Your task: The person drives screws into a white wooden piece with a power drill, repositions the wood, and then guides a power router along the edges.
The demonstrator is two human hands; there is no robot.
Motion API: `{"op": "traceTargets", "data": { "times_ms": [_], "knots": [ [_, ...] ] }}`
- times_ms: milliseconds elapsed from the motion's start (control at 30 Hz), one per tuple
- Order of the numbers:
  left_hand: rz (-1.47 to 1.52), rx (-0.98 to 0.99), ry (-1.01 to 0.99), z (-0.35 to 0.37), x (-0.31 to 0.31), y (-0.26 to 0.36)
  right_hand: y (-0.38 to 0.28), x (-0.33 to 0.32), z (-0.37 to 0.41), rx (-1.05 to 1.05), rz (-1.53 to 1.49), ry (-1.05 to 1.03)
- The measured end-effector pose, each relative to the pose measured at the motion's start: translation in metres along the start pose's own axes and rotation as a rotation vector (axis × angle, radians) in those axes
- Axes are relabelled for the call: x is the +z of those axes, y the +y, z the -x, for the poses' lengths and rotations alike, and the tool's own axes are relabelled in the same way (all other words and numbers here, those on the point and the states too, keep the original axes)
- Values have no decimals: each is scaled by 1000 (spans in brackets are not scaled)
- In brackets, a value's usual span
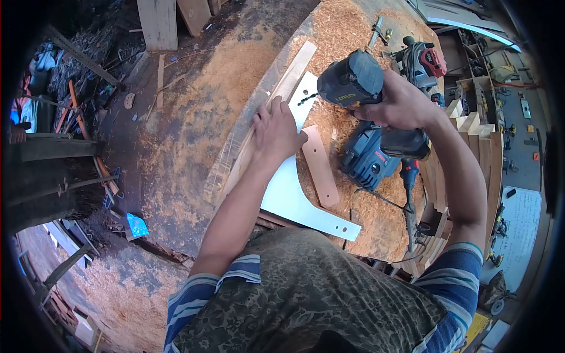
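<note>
My right hand is wrapped round the grip of a cordless drill marked LOTUS, held above the bench. Its dark bit points left, just over a hole near the far end of a white L-shaped template. My left hand presses across the template, fingertips on the long wooden strip along its left side and thumb towards the right edge. Two holes show at the template's near end. Beside it lies a short wooden piece with two holes.
Wood shavings cover much of the workbench. To the right lie a blue power tool, a red-and-grey power tool and a tool with a blue-and-red handle. Stacked curved wood pieces stand beyond the bench's right edge.
</note>
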State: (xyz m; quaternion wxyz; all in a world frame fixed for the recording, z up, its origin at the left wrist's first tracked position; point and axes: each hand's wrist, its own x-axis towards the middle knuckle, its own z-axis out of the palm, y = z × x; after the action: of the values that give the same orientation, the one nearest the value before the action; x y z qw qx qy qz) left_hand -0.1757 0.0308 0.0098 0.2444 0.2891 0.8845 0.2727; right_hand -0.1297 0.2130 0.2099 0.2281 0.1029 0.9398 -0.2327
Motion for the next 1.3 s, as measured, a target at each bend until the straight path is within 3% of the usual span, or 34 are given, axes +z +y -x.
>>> {"op": "traceTargets", "data": {
  "times_ms": [367, 467, 533, 767, 867, 933, 1067, 1133, 1167, 1233, 1300],
  "knots": [
    [16, -13, -9, 1, 0, 1, -10, 0, 0, 37, 39, 0],
    [11, -18, -11, 0, -1, 1, -10, 0, 0, -41, -16, 85],
    [11, -18, -26, 0, -1, 1, -5, -3, -3, 77, 108, -24],
    [-2, -21, -13, 0, -1, 1, -5, 0, -8, -24, 137, 14],
    [6, 12, 52, -1, 11, -3, -11, -6, -14, 104, 191, -90],
    [16, 40, 105, -1, 15, -5, -8, -6, -17, -21, 258, 3],
    [1, 19, 66, -1, 8, -2, -5, -5, -20, -92, 204, -8],
    [0, -14, 15, -2, 6, 0, 1, -1, -18, -220, 324, 143],
    [1, -7, 35, -2, 8, -1, -2, -3, -19, -217, 318, 136],
    [-4, -1, 45, -1, 13, -3, -12, -10, -21, 4, 334, -97],
    [-5, 10, 87, -2, 16, -4, -9, -11, -23, 19, 311, -108]
  ]
}}
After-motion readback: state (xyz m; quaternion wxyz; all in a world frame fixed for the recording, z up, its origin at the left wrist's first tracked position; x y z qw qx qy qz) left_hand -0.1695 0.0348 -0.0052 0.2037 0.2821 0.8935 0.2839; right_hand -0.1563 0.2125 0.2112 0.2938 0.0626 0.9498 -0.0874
